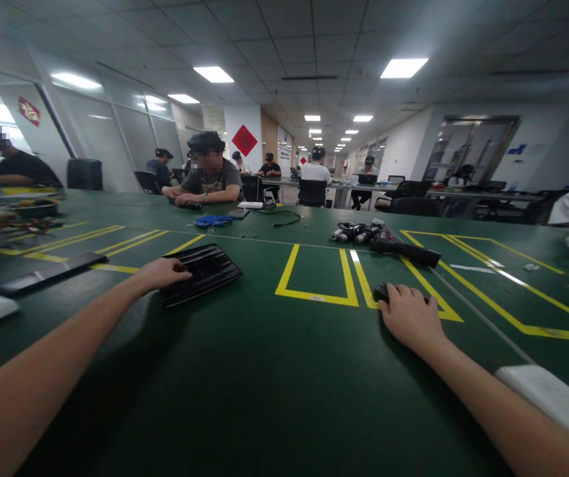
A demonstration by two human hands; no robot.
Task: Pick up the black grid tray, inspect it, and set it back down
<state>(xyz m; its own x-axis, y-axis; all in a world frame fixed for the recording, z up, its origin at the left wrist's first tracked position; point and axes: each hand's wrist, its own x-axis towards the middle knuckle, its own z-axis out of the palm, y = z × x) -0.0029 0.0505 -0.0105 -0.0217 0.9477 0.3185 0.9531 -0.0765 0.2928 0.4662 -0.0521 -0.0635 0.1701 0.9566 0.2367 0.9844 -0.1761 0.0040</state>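
My left hand (165, 273) is closed on the left side of a shallow black tray (214, 268). The tray is glossy, has raised lines across its face, and its near edge looks tilted up off the green table (274, 384). Over to the right, my right hand (411, 315) curls over a small black object (380, 291) inside a yellow-taped outline. Most of that object is hidden under the fingers, so I cannot make out its kind.
Black cables with metal connectors (358, 232) lie beside a black tube-like piece (406, 252). A long black bar (50, 273) rests at left, blue gloves (213, 220) farther back. White objects (552, 397) stand at both sides. A person (212, 172) sits across the table.
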